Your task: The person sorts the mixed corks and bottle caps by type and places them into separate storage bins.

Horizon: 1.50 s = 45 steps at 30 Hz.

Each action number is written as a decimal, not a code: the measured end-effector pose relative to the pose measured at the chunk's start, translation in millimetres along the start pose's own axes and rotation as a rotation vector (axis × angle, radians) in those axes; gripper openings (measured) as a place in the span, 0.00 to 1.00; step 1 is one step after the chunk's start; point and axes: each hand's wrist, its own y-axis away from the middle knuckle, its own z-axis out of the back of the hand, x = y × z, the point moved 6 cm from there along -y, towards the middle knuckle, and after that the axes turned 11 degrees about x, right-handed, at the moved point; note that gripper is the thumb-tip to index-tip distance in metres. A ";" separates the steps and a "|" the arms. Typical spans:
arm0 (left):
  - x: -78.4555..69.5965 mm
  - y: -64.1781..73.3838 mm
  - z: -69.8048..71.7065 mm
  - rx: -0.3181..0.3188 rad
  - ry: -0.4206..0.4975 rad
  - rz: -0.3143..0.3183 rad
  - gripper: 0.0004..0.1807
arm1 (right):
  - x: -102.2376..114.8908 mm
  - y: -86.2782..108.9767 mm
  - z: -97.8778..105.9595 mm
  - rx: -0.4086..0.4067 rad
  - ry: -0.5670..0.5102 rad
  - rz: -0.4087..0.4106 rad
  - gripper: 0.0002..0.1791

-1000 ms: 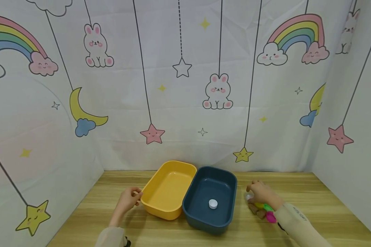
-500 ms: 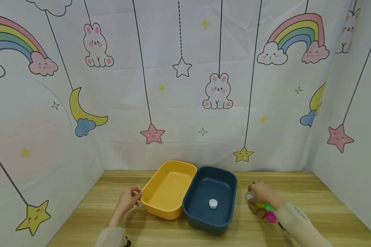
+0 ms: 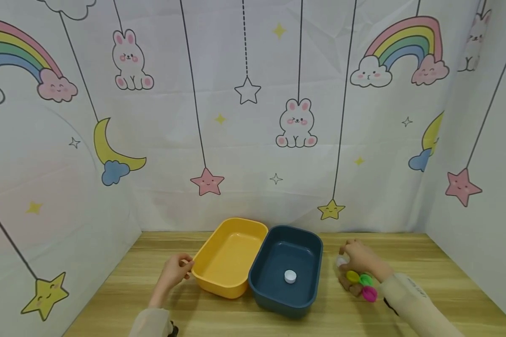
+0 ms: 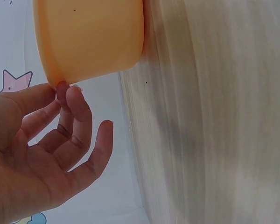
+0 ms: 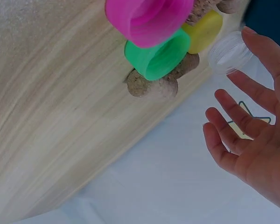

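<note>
My left hand (image 3: 174, 271) pinches the near-left rim of a yellow plastic bin (image 3: 202, 284) between thumb and fingers; the left wrist view shows this grip closely. At the right, my right hand (image 3: 362, 259) pinches a clear ridged bottle cap (image 5: 230, 52) between thumb and index finger, the other fingers spread loosely. Just under that hand lie a yellow cap (image 3: 353, 276), a green cap (image 3: 366, 280) and a magenta cap (image 3: 369, 294). Rough brown lumps (image 3: 356, 289) are beside them, their kind unclear.
Touching the yellow bin's right side is a dark blue bin (image 3: 284, 306) with a white bottle cap (image 3: 290, 276) in it. Both stand on a wood-grain table (image 3: 219, 318). A printed white cloth (image 3: 253, 201) rises behind and at both sides.
My right hand has moved slightly up and away from the pile with the clear cap, uncovering more of the yellow cap. My left hand stays on the yellow bin's rim.
</note>
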 end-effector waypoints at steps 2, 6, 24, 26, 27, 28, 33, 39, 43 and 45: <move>-0.5 0.4 0.3 0.001 -0.001 0.001 0.07 | 1.5 1.1 3.1 0.002 -0.001 0.005 0.19; -1.0 0.3 0.3 0.004 -0.007 0.000 0.07 | 4.4 1.5 8.6 -0.003 0.010 0.016 0.19; 1.4 -1.8 -0.9 0.004 -0.006 0.018 0.07 | 36.3 -4.6 39.8 -0.149 0.072 0.151 0.20; 1.7 -1.8 -0.7 0.005 -0.005 0.019 0.07 | 43.0 -5.9 43.2 -0.161 0.099 0.163 0.20; 2.0 -1.9 -0.7 0.004 -0.002 0.019 0.07 | 46.3 -6.4 44.6 -0.162 0.104 0.166 0.20; 2.1 -1.6 -0.6 0.004 -0.003 0.019 0.06 | 49.8 -6.9 45.9 -0.163 0.110 0.171 0.20; 2.1 -1.2 -0.3 0.001 0.000 0.007 0.05 | 67.3 -10.3 50.2 -0.152 0.099 0.187 0.20; 2.9 -1.0 -0.5 -0.001 0.006 0.012 0.06 | 83.8 -16.4 51.4 -0.150 0.116 0.209 0.20; 4.1 -1.8 -0.8 0.000 0.007 0.013 0.06 | 91.6 -20.0 50.1 -0.151 0.117 0.221 0.20; 4.3 -1.9 -0.8 0.000 0.006 0.010 0.06 | 94.8 -21.7 48.7 -0.149 0.118 0.223 0.20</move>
